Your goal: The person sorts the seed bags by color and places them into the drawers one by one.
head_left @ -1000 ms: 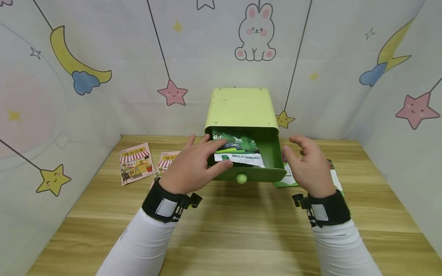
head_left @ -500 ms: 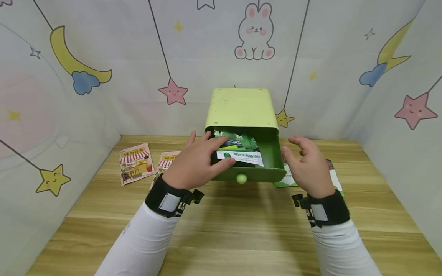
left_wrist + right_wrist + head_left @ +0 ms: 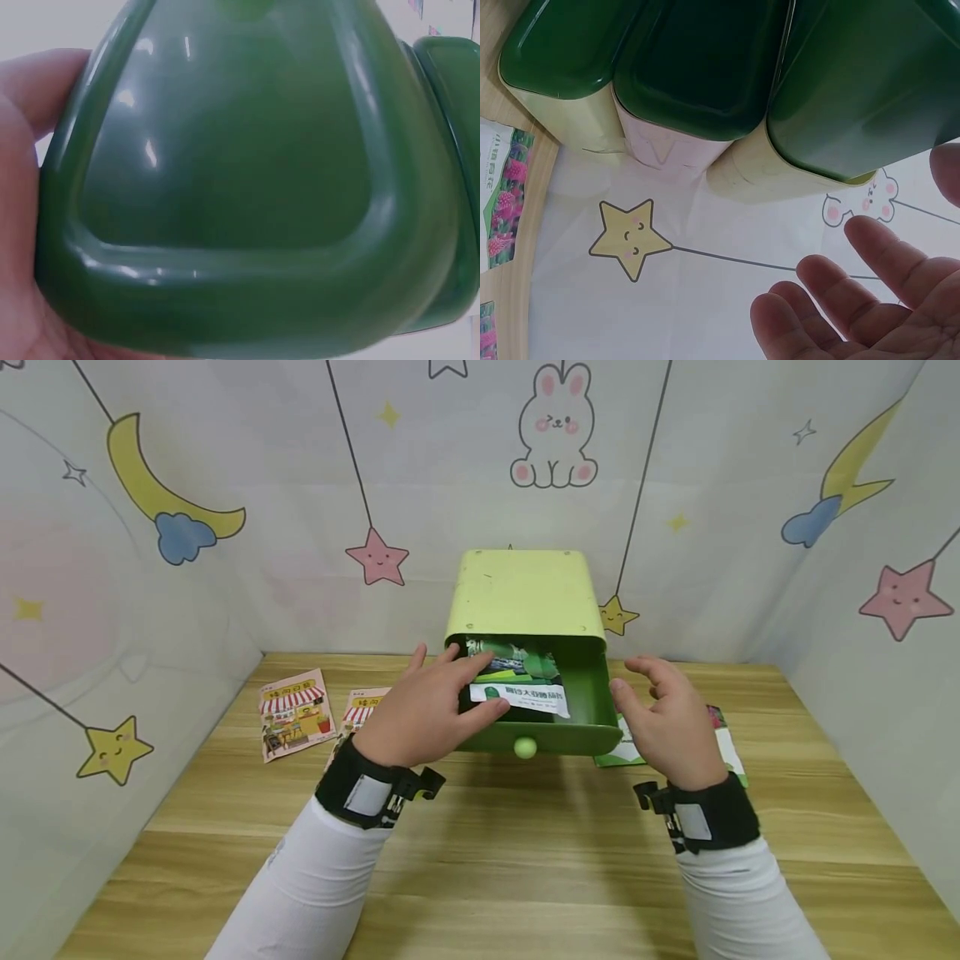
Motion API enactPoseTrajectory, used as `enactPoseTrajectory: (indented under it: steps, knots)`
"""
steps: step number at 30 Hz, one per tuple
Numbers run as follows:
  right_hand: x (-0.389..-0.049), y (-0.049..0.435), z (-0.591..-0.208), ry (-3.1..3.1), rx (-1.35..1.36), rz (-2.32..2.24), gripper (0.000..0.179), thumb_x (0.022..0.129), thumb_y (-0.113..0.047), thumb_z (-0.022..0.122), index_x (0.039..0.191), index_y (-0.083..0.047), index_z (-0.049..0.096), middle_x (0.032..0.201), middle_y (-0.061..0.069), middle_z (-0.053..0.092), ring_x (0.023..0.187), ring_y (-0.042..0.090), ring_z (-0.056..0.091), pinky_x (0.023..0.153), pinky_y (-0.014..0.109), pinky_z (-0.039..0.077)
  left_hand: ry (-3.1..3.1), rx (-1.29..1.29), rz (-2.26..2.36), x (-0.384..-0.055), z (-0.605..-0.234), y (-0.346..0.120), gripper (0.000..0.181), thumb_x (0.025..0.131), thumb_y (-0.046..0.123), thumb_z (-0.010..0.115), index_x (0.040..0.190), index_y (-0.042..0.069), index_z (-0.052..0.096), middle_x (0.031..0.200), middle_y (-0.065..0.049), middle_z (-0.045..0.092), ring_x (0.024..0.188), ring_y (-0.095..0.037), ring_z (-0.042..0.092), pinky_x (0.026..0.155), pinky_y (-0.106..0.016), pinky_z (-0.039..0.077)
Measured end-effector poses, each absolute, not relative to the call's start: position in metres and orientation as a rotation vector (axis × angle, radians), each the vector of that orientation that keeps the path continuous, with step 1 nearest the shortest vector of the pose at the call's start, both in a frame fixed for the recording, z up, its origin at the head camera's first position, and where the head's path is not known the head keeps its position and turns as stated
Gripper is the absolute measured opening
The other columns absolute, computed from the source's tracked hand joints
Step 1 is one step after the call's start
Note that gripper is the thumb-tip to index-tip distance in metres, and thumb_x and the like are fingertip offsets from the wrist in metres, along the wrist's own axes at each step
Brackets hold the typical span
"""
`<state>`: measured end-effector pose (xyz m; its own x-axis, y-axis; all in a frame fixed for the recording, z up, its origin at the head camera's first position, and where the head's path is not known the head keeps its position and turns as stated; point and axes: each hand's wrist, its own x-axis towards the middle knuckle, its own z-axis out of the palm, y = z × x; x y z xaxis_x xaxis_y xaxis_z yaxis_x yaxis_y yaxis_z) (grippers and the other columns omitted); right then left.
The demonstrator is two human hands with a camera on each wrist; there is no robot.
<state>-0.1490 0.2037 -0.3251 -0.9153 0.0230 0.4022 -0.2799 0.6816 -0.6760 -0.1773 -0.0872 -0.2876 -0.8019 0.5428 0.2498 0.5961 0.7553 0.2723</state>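
- Head view: from my station I count one pale yellow-green, round-cornered box [image 3: 525, 593] with one dark green drawer [image 3: 577, 741] pulled out, and one round light-green knob [image 3: 525, 747].
- One flat green-and-white printed packet [image 3: 521, 681] lies inside that drawer, at its left side.
- The left hand [image 3: 420, 714] has thumb and forefinger spread over it; I can't tell whether they touch it.
- The right hand [image 3: 671, 727] is just beside the drawer's right side, fingers apart, loosely bent, pinching nothing.
- Two flat pink shop-print packets [image 3: 297, 714] [image 3: 365, 706] lie on the wood-grain table [image 3: 495, 877].
- Left wrist view: I count two glossy green fronts, the left hand beside the nearer.
- Right wrist view: three stacked units [image 3: 667, 139]; two flower-print packets [image 3: 502, 195] [image 3: 487, 334], partly cut off.
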Motion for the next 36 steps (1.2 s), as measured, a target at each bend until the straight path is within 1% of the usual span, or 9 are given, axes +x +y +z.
enactPoseTrajectory:
  steps: [7, 15, 22, 27, 32, 36]
  knots:
    - [-0.1487, 0.2026, -0.3239, -2.523, 0.195, 1.1, 0.05, 0.095, -0.04, 0.052, 0.128, -0.003, 0.053, 0.134, 0.014, 0.046, 0.119, 0.029, 0.04, 0.096, 0.056, 0.037, -2.838, -0.844, -0.545, -0.1749, -0.2839, -0.086, 0.069, 0.089, 0.065, 0.043, 0.141, 0.019, 0.042, 0.122, -0.002, 0.06, 0.132, -0.025, 0.025, 0.111, -0.052, 0.003]
    - [-0.1477, 0.2011, -0.322, -2.529, 0.193, 1.095, 0.049, 0.095, -0.039, 0.052, 0.128, -0.003, 0.053, 0.135, 0.015, 0.045, 0.12, 0.03, 0.04, 0.096, 0.056, 0.037, -2.813, -0.845, -0.538, -0.1741, -0.2826, -0.0864, 0.066, 0.088, 0.063, 0.048, 0.138, 0.02, 0.045, 0.13, -0.001, 0.054, 0.131, -0.028, 0.025, 0.11, -0.056, 0.004]
    - [-0.1471, 0.202, -0.3223, -2.527, 0.216, 1.102, 0.049, 0.095, -0.039, 0.052, 0.128, -0.002, 0.053, 0.135, 0.014, 0.045, 0.12, 0.029, 0.039, 0.096, 0.055, 0.037, -2.838, -0.848, -0.531, -0.1725, -0.2823, -0.088, 0.075, 0.087, 0.068, 0.043, 0.142, 0.017, 0.042, 0.14, -0.004, 0.044, 0.134, -0.024, 0.019, 0.11, -0.054, 0.001]
    - [-0.1474, 0.2022, -0.3227, -2.526, 0.222, 1.098, 0.05, 0.095, -0.04, 0.052, 0.128, -0.002, 0.053, 0.135, 0.014, 0.045, 0.12, 0.029, 0.04, 0.095, 0.055, 0.037, -2.834, -0.84, -0.556, -0.1717, -0.283, -0.0886, 0.075, 0.087, 0.069, 0.042, 0.142, 0.018, 0.041, 0.141, -0.003, 0.043, 0.135, -0.021, 0.016, 0.111, -0.053, 0.0]
    - [-0.1454, 0.2015, -0.3212, -2.507, 0.231, 1.096, 0.048, 0.095, -0.038, 0.052, 0.127, -0.002, 0.054, 0.133, 0.013, 0.047, 0.119, 0.028, 0.041, 0.095, 0.055, 0.037, -2.798, -0.828, -0.601, -0.1733, -0.2852, -0.0909, 0.075, 0.086, 0.071, 0.041, 0.142, 0.02, 0.041, 0.142, 0.001, 0.041, 0.135, -0.016, 0.014, 0.112, -0.049, 0.001]
    - [-0.1413, 0.1997, -0.3176, -2.462, 0.232, 1.093, 0.045, 0.095, -0.037, 0.053, 0.125, -0.004, 0.056, 0.13, 0.011, 0.05, 0.116, 0.026, 0.043, 0.093, 0.053, 0.039, -2.74, -0.835, -0.678, -0.1764, -0.2857, -0.0933, 0.072, 0.089, 0.067, 0.042, 0.141, 0.017, 0.042, 0.143, -0.001, 0.04, 0.135, -0.016, 0.014, 0.112, -0.047, 0.004]
